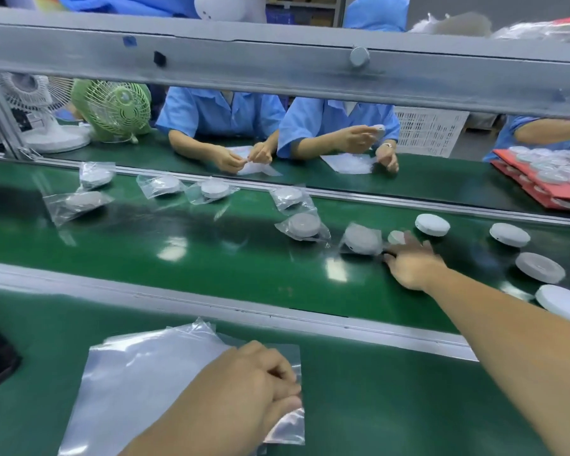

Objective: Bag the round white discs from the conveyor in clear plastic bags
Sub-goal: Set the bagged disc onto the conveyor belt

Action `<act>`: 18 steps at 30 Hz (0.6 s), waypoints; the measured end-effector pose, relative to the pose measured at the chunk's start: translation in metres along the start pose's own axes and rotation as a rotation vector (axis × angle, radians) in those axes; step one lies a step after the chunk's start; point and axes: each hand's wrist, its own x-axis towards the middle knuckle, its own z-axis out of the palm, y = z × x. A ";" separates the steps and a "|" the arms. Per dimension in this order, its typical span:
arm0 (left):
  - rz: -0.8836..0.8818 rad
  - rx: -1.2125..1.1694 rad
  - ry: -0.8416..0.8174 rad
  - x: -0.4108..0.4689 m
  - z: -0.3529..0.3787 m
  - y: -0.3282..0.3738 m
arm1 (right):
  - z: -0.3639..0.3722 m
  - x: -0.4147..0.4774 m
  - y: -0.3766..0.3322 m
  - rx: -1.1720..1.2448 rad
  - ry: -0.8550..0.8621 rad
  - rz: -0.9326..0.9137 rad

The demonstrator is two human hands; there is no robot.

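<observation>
Spanning mid-frame, green conveyor (178,268): several bagged discs (305,225) at centre and upper left, bare white discs (432,224) at right yet to bag. Lower left, stack of clear bags (139,383), corner pinched by left hand (257,386). Right hand (408,266) outstretched centre-right, fingers spread, empty.

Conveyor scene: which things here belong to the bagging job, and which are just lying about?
Job: bare white discs, clear bags pinched by the left hand, right hand, conveyor belt, bagged discs.
Lying about: green fan, white fan, white crate.
</observation>
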 end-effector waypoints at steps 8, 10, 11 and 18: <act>0.005 0.003 0.108 -0.005 0.005 -0.010 | -0.010 -0.059 0.001 0.421 0.365 -0.245; -0.053 -0.059 0.212 -0.004 0.004 -0.012 | -0.014 -0.100 -0.011 0.491 0.375 -0.517; -0.079 -0.086 0.266 -0.004 0.002 -0.012 | -0.017 -0.121 -0.018 0.467 0.409 -0.674; -0.219 -0.604 0.458 -0.001 -0.008 0.012 | -0.012 -0.203 -0.059 0.721 0.312 -1.031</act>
